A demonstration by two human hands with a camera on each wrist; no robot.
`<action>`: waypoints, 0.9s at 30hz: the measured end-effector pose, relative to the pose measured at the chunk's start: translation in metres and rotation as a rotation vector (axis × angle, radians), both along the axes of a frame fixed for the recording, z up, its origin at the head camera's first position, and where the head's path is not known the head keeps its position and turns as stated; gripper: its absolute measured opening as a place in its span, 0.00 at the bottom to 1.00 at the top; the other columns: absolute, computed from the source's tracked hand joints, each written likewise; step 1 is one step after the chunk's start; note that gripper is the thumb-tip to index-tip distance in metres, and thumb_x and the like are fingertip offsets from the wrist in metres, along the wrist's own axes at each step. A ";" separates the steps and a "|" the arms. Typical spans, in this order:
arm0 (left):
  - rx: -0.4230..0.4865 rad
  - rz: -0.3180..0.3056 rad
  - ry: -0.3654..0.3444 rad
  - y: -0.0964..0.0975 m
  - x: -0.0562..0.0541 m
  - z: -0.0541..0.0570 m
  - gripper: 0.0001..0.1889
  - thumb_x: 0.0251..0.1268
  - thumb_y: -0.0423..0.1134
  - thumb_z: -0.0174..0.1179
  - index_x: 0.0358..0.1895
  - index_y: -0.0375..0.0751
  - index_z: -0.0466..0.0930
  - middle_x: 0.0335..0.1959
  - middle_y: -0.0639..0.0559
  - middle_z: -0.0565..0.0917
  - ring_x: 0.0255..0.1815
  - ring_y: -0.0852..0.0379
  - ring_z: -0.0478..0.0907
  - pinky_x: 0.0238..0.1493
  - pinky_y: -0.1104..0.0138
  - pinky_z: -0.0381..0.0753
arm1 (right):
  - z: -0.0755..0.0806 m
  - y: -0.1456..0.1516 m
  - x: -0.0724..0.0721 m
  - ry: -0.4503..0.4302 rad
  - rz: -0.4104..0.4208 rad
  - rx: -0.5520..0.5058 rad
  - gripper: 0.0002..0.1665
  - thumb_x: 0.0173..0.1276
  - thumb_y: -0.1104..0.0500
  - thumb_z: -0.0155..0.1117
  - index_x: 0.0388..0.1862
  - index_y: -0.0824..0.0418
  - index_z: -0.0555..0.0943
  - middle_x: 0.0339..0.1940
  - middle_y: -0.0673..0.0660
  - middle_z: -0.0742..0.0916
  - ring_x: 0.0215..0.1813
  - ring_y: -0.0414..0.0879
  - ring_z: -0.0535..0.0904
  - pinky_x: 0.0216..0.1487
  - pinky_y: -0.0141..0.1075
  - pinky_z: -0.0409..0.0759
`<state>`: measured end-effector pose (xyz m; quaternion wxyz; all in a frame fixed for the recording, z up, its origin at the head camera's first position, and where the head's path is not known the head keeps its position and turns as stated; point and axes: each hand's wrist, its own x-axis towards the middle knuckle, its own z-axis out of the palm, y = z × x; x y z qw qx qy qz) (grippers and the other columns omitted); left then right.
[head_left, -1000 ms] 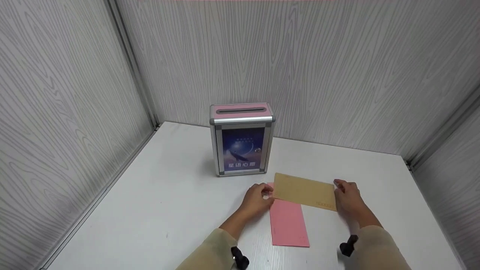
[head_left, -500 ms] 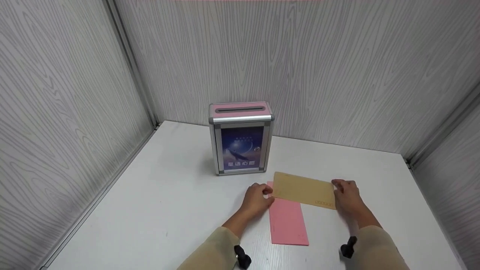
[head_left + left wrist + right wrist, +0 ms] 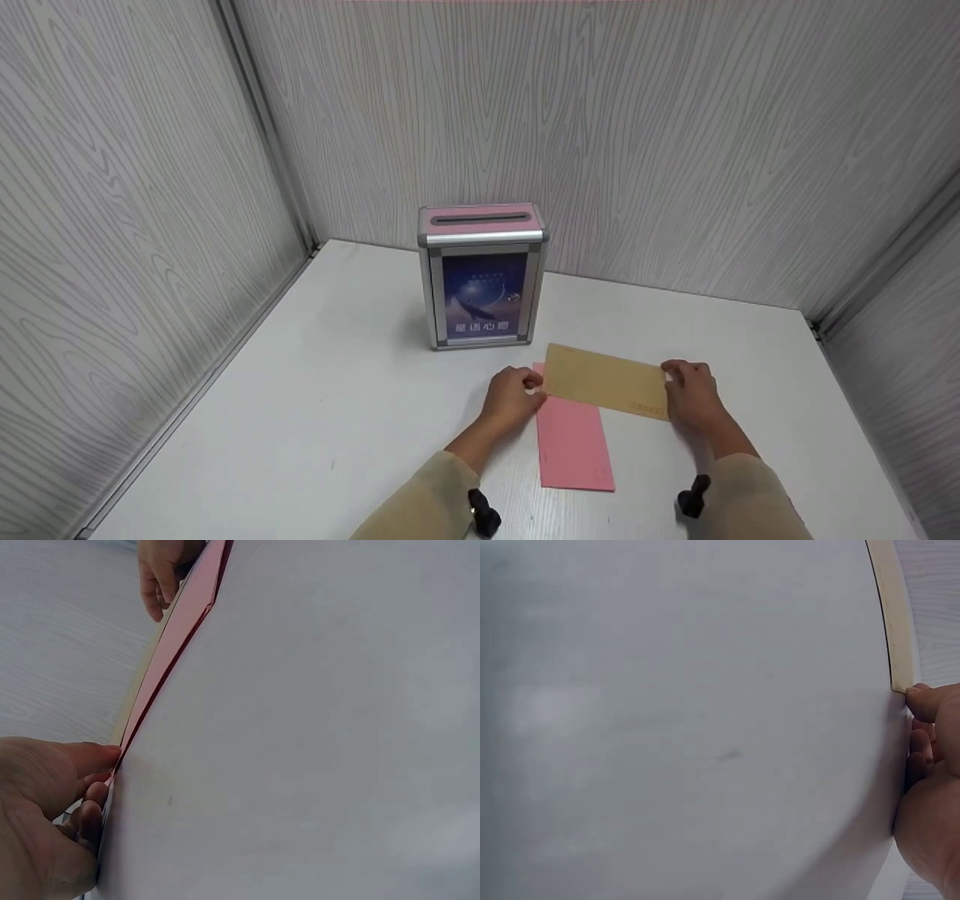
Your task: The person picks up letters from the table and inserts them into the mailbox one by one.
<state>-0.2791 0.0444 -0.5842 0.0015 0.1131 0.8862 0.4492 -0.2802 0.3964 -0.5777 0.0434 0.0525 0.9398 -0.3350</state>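
A brown paper envelope (image 3: 604,381) lies sideways over the upper part of a pink envelope (image 3: 574,446) on the white table. My left hand (image 3: 514,399) holds the brown envelope's left end, thumb and forefinger curled at its edge, close to the pink envelope. In the left wrist view, the left thumb (image 3: 97,757) touches the tip of the pink strip. At the brown envelope's right end, my right hand (image 3: 694,394) grips the short edge. The right wrist view shows the right thumb (image 3: 926,699) at the envelope's corner, with the other fingers curled below it.
Behind the envelopes stands an upright silver-framed box (image 3: 484,289) with a pink top, a slot (image 3: 481,218) in it and a small lock on its front. Wood-grain panels (image 3: 637,135) enclose the table (image 3: 315,390) at the back and both sides.
Both hands stay at the ends of the brown envelope. The envelopes and hands appear a few pixels further left in the head view; nothing has been let go.
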 end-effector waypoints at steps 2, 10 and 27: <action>-0.001 -0.001 0.003 0.000 0.000 0.000 0.10 0.66 0.34 0.74 0.48 0.36 0.89 0.44 0.45 0.88 0.46 0.53 0.82 0.54 0.60 0.83 | 0.001 -0.001 0.000 -0.008 -0.003 -0.004 0.25 0.86 0.63 0.47 0.77 0.69 0.69 0.74 0.77 0.65 0.78 0.74 0.60 0.82 0.69 0.61; 0.026 0.000 0.018 0.000 -0.001 0.000 0.09 0.65 0.32 0.74 0.45 0.35 0.90 0.42 0.45 0.90 0.46 0.52 0.85 0.52 0.61 0.85 | 0.005 -0.002 0.000 -0.035 -0.016 -0.034 0.24 0.84 0.64 0.48 0.74 0.70 0.69 0.75 0.76 0.64 0.79 0.74 0.58 0.82 0.69 0.60; 0.010 -0.010 0.003 0.001 -0.004 0.000 0.06 0.67 0.34 0.72 0.44 0.39 0.88 0.43 0.47 0.88 0.46 0.54 0.83 0.53 0.61 0.83 | 0.007 0.007 0.001 -0.062 -0.027 -0.139 0.21 0.78 0.65 0.53 0.66 0.73 0.69 0.69 0.71 0.69 0.68 0.63 0.66 0.72 0.56 0.69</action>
